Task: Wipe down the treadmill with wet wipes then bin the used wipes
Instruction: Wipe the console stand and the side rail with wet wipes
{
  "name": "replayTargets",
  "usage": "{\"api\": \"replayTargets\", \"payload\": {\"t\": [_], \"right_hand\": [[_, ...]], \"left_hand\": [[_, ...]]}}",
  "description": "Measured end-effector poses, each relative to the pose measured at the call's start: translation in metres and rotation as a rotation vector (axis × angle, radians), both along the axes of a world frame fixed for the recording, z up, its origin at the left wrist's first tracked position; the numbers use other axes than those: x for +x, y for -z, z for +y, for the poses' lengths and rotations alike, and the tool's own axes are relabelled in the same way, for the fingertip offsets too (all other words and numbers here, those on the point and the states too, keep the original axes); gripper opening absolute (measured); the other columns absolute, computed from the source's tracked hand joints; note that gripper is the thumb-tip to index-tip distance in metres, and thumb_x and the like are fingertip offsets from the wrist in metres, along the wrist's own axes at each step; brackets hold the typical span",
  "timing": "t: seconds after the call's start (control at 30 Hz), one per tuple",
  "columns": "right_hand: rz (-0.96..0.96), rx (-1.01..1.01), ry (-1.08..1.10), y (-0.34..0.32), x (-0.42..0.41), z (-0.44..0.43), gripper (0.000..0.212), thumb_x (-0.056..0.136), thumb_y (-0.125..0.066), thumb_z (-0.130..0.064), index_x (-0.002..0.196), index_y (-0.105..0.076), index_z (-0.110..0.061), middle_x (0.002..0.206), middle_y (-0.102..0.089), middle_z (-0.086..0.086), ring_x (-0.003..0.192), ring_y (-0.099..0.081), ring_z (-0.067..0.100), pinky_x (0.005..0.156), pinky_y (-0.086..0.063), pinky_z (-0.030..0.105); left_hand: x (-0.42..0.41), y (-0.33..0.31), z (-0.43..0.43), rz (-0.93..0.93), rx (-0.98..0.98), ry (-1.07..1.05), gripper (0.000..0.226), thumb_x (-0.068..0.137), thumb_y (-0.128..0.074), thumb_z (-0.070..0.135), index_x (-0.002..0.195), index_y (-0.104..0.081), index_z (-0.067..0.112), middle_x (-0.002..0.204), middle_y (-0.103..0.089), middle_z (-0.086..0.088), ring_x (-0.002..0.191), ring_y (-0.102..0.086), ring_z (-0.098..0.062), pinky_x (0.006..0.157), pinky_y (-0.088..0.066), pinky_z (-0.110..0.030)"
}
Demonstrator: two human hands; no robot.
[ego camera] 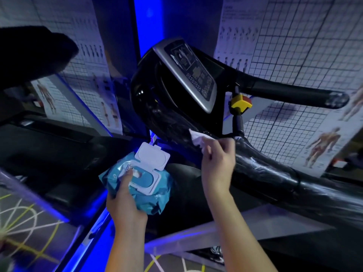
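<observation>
left hand (125, 203) grip clasps open wipes pack (155, 195); right hand (218, 163) grip pinches wipe (196, 138) at treadmill (263, 169).

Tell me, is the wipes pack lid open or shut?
Open. The white flip lid stands tipped back off the blue wipes pack in the left hand.

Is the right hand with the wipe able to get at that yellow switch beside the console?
Probably yes. The right hand pinches the wet wipe against the treadmill frame just below the yellow switch, with nothing visible between them.
</observation>
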State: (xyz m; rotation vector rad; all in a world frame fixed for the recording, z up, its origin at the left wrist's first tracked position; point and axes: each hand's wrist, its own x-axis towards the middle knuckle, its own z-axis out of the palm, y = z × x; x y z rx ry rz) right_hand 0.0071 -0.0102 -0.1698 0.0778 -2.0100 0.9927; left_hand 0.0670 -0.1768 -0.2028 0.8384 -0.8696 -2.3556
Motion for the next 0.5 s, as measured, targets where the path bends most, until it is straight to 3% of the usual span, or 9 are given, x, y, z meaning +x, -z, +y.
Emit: {"api": "replayTargets", "payload": {"t": [0.13, 0.27, 0.37, 0.5], "right_hand": [[-0.079, 0.053, -0.042, -0.008, -0.007, -0.01, 0.026, 0.092, -0.06, 0.004, 0.1, -0.073, -0.017, 0.097, -0.045, -0.003, 0.081, -0.053, 0.016, 0.067, -0.049, 0.03], [-0.158, 0.01, 0.093, 0.009, 0.017, 0.026, 0.018, 0.095, -0.057, -0.011, 0.103, -0.066, -0.025, 0.1, -0.053, -0.005, 0.08, -0.061, 0.02, 0.067, -0.048, 0.034], [-0.268, -0.038, 0.137, 0.012, 0.029, 0.038, 0.005, 0.101, -0.05, -0.028, 0.105, -0.052, -0.026, 0.081, -0.067, -0.005, 0.07, -0.064, 0.026, 0.058, -0.047, 0.038], [-0.34, -0.121, 0.049, 0.001, 0.015, 0.013, 0.008, 0.1, -0.051, -0.029, 0.101, -0.043, -0.026, 0.068, -0.068, 0.006, 0.06, -0.063, 0.036, 0.05, -0.044, 0.039]], "left_hand": [[-0.003, -0.006, 0.001, 0.002, -0.019, 0.029, 0.038, 0.087, -0.084, 0.016, 0.124, -0.075, 0.021, 0.103, -0.082, 0.002, 0.088, -0.08, -0.019, 0.066, -0.062, -0.034], [-0.007, -0.01, 0.006, 0.029, -0.016, 0.045, 0.039, 0.087, -0.083, 0.015, 0.124, -0.074, 0.022, 0.099, -0.082, 0.004, 0.084, -0.08, -0.017, 0.06, -0.062, -0.031], [-0.008, -0.008, 0.009, 0.025, -0.022, 0.044, 0.04, 0.087, -0.083, 0.014, 0.125, -0.074, 0.023, 0.1, -0.082, 0.004, 0.085, -0.08, -0.017, 0.06, -0.062, -0.032], [-0.005, -0.01, 0.018, 0.021, -0.04, 0.034, 0.041, 0.087, -0.083, 0.013, 0.126, -0.074, 0.022, 0.099, -0.082, 0.004, 0.082, -0.08, -0.016, 0.056, -0.061, -0.031]]}}
